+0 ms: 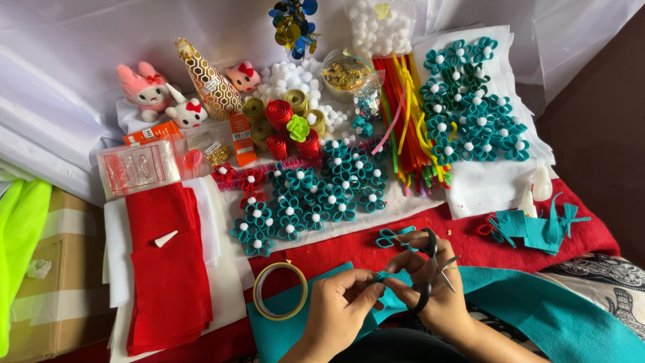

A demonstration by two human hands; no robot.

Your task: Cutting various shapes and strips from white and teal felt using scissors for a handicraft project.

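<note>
Left hand (pixel 336 306): one, palm turned inward, thumb and forefinger pinched on a small teal felt strip (pixel 381 276) at the near edge.
Right hand (pixel 435 296): one, fingers narrowed onto the same strip from the other side; a pair of scissors (pixel 433 272) hangs from it, a finger through one black loop, blades pointing right.
Teal felt sheet (pixel 537 306): one large sheet, spread under both hands and running to the right.
Tape roll (pixel 281 290): one yellowish ring, lying flat just left of the left hand, half on the teal sheet.
Loose teal flower (pixel 393 236): one, unfinished, on the red cloth just beyond the right hand.
Red felt pieces (pixel 168 269): a stack, number unclear, on white felt at the left, with one small white cone on top.
Teal scraps (pixel 537 228): a small pile at the right, count unclear.
Finished flowers, middle (pixel 322 195): roughly two dozen teal ones with white centres, plus three or four red ones at their left end.
Finished flowers, far right (pixel 470 101): about two dozen more on white felt.
Pipe cleaners (pixel 403 114): one mixed-colour bundle between the two flower groups.
Ribbon rolls (pixel 282 121): about eight, gold and red.
Plush toys (pixel 144 87): three, at the far left.
White pompoms (pixel 379 30): one full bag at the back.
</note>
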